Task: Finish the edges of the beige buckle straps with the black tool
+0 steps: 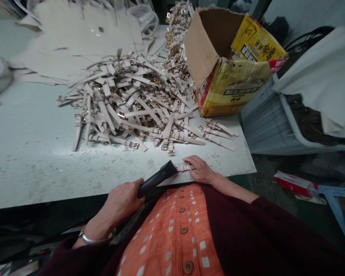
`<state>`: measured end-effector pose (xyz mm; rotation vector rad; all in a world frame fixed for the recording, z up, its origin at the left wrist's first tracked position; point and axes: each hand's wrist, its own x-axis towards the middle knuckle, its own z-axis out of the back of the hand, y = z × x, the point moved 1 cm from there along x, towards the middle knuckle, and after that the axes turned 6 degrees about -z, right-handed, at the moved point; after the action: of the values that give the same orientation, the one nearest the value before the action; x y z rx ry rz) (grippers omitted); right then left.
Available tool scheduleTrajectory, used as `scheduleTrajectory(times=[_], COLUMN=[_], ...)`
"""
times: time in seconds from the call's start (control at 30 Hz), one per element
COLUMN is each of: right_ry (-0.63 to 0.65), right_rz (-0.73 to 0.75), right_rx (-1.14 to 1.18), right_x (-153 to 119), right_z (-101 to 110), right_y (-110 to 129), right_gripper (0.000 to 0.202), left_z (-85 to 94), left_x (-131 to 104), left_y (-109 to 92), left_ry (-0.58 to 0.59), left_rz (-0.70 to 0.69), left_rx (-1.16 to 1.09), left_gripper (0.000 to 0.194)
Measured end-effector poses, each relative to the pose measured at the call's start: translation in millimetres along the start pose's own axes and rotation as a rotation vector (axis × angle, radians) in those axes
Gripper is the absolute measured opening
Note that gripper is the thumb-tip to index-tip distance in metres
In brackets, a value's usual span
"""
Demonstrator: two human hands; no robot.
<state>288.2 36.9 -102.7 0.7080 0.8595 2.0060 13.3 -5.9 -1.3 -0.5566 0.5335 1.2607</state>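
Observation:
My left hand (122, 203) is wrapped round the handle of a black tube-shaped tool (157, 179) with a wider head; its exact kind cannot be made out. The tool's head points right, close to the buckle end of a pale beige buckle strap (184, 168). Whether the two touch is unclear. My right hand (201, 170) presses that strap at the table's front edge, with the fingers over its middle and the strap's tail showing past them. Behind both hands lies a large tangled pile of similar straps (138, 101) with gold-coloured buckles.
Several straps (218, 134) lie apart at the right of the table (46, 161). A worn yellow cardboard box (235, 90) stands open at the back right. Beige sheet material (83, 30) covers the back left. A grey bin (264, 122) stands beyond the right edge.

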Motion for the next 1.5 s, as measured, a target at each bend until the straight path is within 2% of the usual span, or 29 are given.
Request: scheduleTrajectory(times=[0.1, 0.23, 0.37, 0.43, 0.57, 0.67, 0.77, 0.93, 1.03, 1.2, 1.27, 1.37, 1.5], right_ry=[-0.009, -0.005, 0.006, 0.022, 0.03, 0.006, 0.001, -0.004, -0.005, -0.003, 0.001, -0.006, 0.008], right_rz=[0.019, 0.016, 0.0, 0.005, 0.019, 0.023, 0.026, 0.023, 0.04, 0.043, 0.042, 0.046, 0.069], right_rx=[-0.009, -0.005, 0.021, 0.021, -0.006, -0.018, -0.013, 0.003, 0.005, -0.002, -0.005, -0.019, -0.035], right_x=[0.5, 1.1, 1.6, 1.9, 2.1, 1.8, 1.9, 2.9, 2.9, 1.9, 1.8, 2.5, 5.4], right_z=[-0.6, -1.0, 1.5, 3.0, 3.3, 1.2, -0.3, 0.2, 0.6, 0.6, -0.2, -2.5, 1.0], right_y=[0.1, -1.3, -2.2, -2.3, -3.4, -5.0, -6.1, -7.7, -7.7, -6.4, -5.6, -4.0, -1.0], right_gripper=[0.048, 0.04, 0.04, 0.043, 0.043, 0.039, 0.036, 0.036, 0.033, 0.028, 0.026, 0.024, 0.018], left_z=[-1.0, -5.6, -7.7, -7.5, -7.9, -9.5, -10.0, -5.5, -5.7, -12.4, -13.9, -13.7, -12.2], left_x=[-2.6, 9.3, 21.8, 22.0, 11.9, 4.3, 5.1, 19.5, 19.6, 5.9, 4.8, 10.9, 17.9], left_y=[3.7, -13.7, -28.3, -25.6, -5.4, 2.0, -8.1, -31.3, -22.9, 0.3, -3.6, -20.9, -32.3], left_ry=[0.024, -0.009, -0.039, -0.045, -0.035, -0.017, -0.01, -0.052, -0.056, -0.041, -0.026, -0.032, -0.09], left_rz=[-0.017, -0.09, -0.121, -0.099, -0.02, -0.037, -0.047, -0.095, -0.071, -0.025, -0.039, -0.043, -0.042], left_rx=[0.025, 0.009, -0.055, -0.063, -0.03, 0.017, 0.035, -0.007, -0.046, 0.001, 0.008, -0.036, -0.103], left_gripper=[0.031, 0.032, 0.031, 0.031, 0.031, 0.03, 0.031, 0.03, 0.029, 0.029, 0.029, 0.03, 0.031])
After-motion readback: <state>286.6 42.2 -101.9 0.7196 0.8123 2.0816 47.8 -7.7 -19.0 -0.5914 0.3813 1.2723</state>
